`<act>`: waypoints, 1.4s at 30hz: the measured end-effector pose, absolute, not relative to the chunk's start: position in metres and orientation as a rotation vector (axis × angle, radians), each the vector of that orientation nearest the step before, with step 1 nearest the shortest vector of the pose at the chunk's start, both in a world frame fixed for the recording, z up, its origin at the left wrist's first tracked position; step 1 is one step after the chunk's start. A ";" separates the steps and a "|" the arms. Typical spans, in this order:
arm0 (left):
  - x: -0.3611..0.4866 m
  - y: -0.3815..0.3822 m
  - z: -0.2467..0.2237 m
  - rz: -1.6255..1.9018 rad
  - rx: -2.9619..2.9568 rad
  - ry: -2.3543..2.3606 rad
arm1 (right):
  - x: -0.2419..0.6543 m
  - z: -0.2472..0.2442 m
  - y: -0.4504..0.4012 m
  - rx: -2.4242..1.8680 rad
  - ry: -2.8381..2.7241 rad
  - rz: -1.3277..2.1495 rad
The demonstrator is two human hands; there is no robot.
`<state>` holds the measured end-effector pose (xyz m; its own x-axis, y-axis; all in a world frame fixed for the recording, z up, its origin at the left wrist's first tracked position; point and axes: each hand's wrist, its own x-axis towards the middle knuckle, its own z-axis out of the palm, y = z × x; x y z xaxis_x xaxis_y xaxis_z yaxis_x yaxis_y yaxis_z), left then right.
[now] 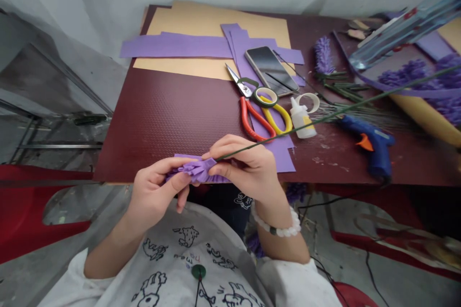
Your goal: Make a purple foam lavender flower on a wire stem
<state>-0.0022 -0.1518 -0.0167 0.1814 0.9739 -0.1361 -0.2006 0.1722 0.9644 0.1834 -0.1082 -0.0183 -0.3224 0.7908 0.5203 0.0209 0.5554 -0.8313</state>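
Near the table's front edge, my left hand (154, 192) pinches the left end of a fringed purple paper strip (197, 170), which is bunched into a small flower shape. My right hand (245, 165), with a white beaded bracelet at the wrist, pinches the strip's right side where it meets a long green stem (317, 121). The stem slants up to the right, out of view. Just beyond my right hand lie scissors (247, 116) with red and yellow handles, a dark green tape roll (265, 96) and a small white glue bottle (301, 120).
Purple paper strips (180, 45) and tan sheets (201, 14) lie at the back, with a phone (270, 69) nearby. A blue glue gun (374, 146), a white tape roll (312, 102) and purple flowers (324, 55) are on the right. Red chairs (21, 206) stand below the table.
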 end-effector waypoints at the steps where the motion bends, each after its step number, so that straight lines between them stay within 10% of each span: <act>1: -0.002 -0.150 -0.016 1.032 0.918 0.940 | 0.183 -0.019 -0.107 -0.677 -1.739 0.893; 13: -0.004 -0.139 -0.023 0.723 0.504 0.549 | 0.180 -0.022 -0.106 -0.762 -1.624 1.067; 23: 0.001 -0.148 -0.015 1.135 1.782 1.356 | 0.171 -0.022 -0.110 -0.910 -1.382 1.265; 42: 0.003 -0.158 -0.027 1.157 1.130 1.102 | 0.186 0.003 -0.125 -1.047 -1.648 1.343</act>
